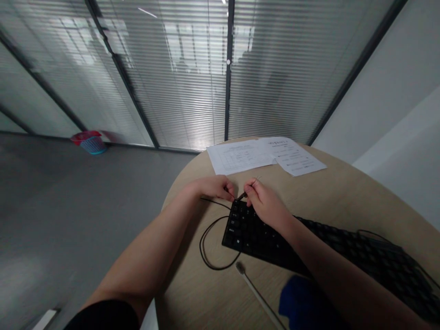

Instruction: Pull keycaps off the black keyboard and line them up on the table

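Note:
A black keyboard [261, 238] lies across a round light-wood table [337, 192]. My left hand [216, 187] is closed just past the keyboard's far left corner, pinching a thin black cable [209, 236] that loops down over the table. My right hand [264, 204] rests on the same corner, fingers pinched on a small dark thin thing I cannot make out. The two hands almost touch.
Two printed sheets [264, 155] lie at the table's far side. A white cable with a plug [254, 288] and a blue cloth [300, 302] lie near me. A pink and blue basket [90, 142] stands on the grey floor by the glass wall.

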Demonstrator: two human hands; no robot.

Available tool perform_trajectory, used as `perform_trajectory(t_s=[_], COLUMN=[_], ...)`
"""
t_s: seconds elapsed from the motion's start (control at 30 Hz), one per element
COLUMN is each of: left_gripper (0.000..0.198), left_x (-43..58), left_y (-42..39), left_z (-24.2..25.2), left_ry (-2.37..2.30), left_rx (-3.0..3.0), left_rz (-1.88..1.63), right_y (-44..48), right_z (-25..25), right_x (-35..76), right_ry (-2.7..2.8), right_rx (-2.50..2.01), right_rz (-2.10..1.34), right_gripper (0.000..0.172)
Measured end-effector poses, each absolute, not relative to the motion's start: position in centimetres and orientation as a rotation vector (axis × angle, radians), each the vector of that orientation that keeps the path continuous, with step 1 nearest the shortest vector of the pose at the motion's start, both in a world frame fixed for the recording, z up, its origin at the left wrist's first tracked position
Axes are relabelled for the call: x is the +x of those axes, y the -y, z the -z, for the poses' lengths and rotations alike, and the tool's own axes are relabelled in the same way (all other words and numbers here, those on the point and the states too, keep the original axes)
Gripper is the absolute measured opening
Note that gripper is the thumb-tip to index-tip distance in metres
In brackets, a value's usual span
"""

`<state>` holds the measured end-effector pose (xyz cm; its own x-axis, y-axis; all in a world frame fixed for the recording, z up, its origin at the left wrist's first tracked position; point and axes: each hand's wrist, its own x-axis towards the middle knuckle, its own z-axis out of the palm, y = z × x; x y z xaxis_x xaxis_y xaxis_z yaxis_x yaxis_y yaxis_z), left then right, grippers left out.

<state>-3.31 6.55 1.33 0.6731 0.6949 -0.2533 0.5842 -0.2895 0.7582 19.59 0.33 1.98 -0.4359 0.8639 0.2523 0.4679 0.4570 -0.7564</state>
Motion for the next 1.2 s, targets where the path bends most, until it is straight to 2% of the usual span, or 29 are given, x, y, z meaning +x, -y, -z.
perform_trajectory(t_s=[0.53,0.77,1.0,1.2], left_gripper=[0.024,0.02,0.021,0.02], left_x=[-3.2,-3.0,-3.1,-3.1], left_y=[-6.8,-6.8,-6.7,-6.9], left_z=[-1.4,-1.3,-1.4,-1.1], left_ry=[-1.027,-0.98,-0.981,-0.965], left_rx=[1.986,1.986,1.989,2.003], left_rz=[-0.124,-0.155,-0.158,-0.175], right_y=[-0.9,0.3,0.3,0.0], right_z=[-1.0,-2.1,-1.7,-0.7], right_x=[20.0,19.5,19.8,20.3], right_ry=[2.099,2.335,2.389,2.289], right_rx=[-1.081,-0.914,-0.886,-0.983], right_rz=[-0.923,-0.696,-0.688,-0.702], right_gripper=[0.024,0.015,0.006,0.01])
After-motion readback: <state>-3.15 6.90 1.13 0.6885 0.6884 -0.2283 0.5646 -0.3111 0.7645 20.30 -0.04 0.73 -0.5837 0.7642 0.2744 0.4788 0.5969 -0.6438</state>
